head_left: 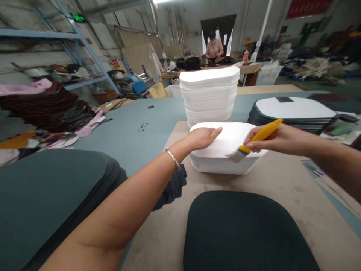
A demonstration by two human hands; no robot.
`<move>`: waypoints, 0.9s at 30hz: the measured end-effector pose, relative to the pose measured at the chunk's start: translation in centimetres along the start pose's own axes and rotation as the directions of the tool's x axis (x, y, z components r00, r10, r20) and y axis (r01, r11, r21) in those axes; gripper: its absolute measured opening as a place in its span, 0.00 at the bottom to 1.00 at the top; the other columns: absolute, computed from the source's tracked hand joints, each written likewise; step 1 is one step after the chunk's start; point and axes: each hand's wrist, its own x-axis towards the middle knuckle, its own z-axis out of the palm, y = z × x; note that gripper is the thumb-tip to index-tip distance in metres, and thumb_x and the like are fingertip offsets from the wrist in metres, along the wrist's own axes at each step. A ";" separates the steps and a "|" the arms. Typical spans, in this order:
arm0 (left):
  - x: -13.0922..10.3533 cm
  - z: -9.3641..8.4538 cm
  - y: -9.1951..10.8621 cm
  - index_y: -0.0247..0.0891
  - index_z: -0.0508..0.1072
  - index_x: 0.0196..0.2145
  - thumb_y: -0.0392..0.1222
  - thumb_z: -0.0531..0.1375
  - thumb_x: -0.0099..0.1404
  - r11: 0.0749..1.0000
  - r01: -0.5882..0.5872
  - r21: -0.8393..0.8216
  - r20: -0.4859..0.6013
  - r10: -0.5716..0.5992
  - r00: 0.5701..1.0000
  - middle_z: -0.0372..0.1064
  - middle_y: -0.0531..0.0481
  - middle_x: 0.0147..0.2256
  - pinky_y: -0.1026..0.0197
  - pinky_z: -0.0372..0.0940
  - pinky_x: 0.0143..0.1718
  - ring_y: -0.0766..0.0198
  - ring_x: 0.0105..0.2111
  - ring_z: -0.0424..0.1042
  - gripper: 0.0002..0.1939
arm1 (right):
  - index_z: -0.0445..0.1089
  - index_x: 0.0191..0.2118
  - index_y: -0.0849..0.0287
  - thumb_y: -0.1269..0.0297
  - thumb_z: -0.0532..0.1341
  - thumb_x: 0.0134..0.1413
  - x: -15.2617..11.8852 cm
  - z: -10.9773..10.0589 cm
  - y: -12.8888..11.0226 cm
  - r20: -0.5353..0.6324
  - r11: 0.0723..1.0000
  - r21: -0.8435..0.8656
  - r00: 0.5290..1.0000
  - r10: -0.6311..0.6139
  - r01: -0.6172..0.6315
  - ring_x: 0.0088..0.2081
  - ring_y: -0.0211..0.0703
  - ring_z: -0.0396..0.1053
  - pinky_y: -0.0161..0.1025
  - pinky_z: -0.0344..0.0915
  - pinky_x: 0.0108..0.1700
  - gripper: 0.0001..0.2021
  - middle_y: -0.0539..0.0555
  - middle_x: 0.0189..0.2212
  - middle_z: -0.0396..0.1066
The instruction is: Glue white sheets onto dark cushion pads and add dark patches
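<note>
My right hand (263, 138) is closed round the yellow handle of a flat paintbrush (265, 134). Its pale bristles point down and left, over the front edge of a low stack of white rounded sheets (225, 165). My left hand (205, 138), with a silver bracelet at the wrist, rests on the left side of that stack, thumb stretched out and the other fingers partly hidden. Nearest me lies a dark green rounded panel (245, 229) on a brown board (282, 180). Small dark fabric pieces (172, 190) lie partly behind my left forearm.
Behind the low stack rises a taller white stack (210, 98). A pile of dark panels (50, 188) stands at left. At right, a white sheet (296, 107) tops another dark pile. Brown pieces (47, 105) are heaped far left. A co-worker (214, 49) is at a far table.
</note>
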 end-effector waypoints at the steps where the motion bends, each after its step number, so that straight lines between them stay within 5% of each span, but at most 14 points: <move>1: -0.2 0.3 0.4 0.39 0.80 0.51 0.57 0.46 0.77 0.996 -0.030 0.088 0.012 0.029 1.000 0.78 0.41 0.44 0.53 0.64 0.53 0.49 0.49 0.74 0.28 | 0.79 0.42 0.59 0.45 0.69 0.56 -1.7 -2.1 1.4 -0.014 0.998 -0.011 0.998 0.065 -0.065 0.35 0.44 0.72 0.39 0.68 0.37 0.20 0.56 0.33 0.76; 5: -0.5 1.6 1.8 0.43 0.81 0.49 0.51 0.56 0.73 0.907 -0.091 0.410 0.045 0.080 0.996 0.73 0.39 0.47 0.49 0.66 0.49 0.45 0.49 0.72 0.18 | 0.79 0.42 0.59 0.45 0.70 0.54 -5.5 -8.5 5.2 -0.139 0.967 -0.021 0.958 0.250 -0.256 0.37 0.45 0.74 0.41 0.70 0.41 0.21 0.61 0.37 0.78; 8: -0.2 2.1 2.5 0.40 0.80 0.49 0.46 0.54 0.74 0.889 -0.097 0.447 0.044 0.086 0.995 0.71 0.39 0.51 0.50 0.68 0.48 0.48 0.49 0.72 0.17 | 0.77 0.39 0.63 0.51 0.68 0.58 -3.9 -9.5 5.4 -0.367 0.964 -0.023 0.899 0.239 -0.266 0.33 0.41 0.73 0.39 0.68 0.37 0.17 0.60 0.33 0.77; 12: 0.5 2.0 3.0 0.37 0.80 0.45 0.44 0.51 0.75 0.875 -0.109 0.472 0.076 0.083 0.994 0.72 0.39 0.49 0.50 0.68 0.49 0.50 0.48 0.73 0.17 | 0.73 0.37 0.64 0.60 0.62 0.63 0.3 -7.2 3.9 -0.603 0.950 -0.085 0.775 0.192 -0.302 0.29 0.37 0.72 0.36 0.66 0.35 0.10 0.57 0.29 0.76; 15: 1.6 1.4 3.6 0.35 0.81 0.43 0.44 0.52 0.75 0.878 -0.089 0.470 0.104 0.045 0.994 0.74 0.37 0.48 0.51 0.69 0.49 0.50 0.46 0.75 0.18 | 0.71 0.31 0.61 0.66 0.61 0.60 0.8 -4.7 3.5 -0.629 0.933 -0.109 0.750 0.202 -0.342 0.24 0.37 0.70 0.35 0.64 0.31 0.07 0.53 0.22 0.73; 21: 6.8 1.6 6.8 0.30 0.81 0.38 0.43 0.61 0.70 0.934 0.053 0.354 0.057 -0.078 0.995 0.78 0.32 0.42 0.50 0.70 0.45 0.44 0.46 0.78 0.13 | 0.70 0.30 0.56 0.56 0.61 0.59 -6.5 -1.0 3.0 -0.616 0.944 -0.234 0.786 0.040 -0.231 0.21 0.38 0.68 0.35 0.62 0.25 0.11 0.48 0.20 0.71; 27: 10.1 5.8 11.5 0.36 0.76 0.50 0.52 0.63 0.72 0.993 0.115 0.041 -0.084 -0.112 0.990 0.75 0.44 0.49 0.48 0.73 0.50 0.54 0.49 0.76 0.18 | 0.74 0.41 0.56 0.43 0.62 0.62 -12.0 0.5 2.9 -0.669 0.989 -0.055 0.740 0.064 -0.136 0.24 0.39 0.71 0.35 0.68 0.27 0.19 0.50 0.24 0.74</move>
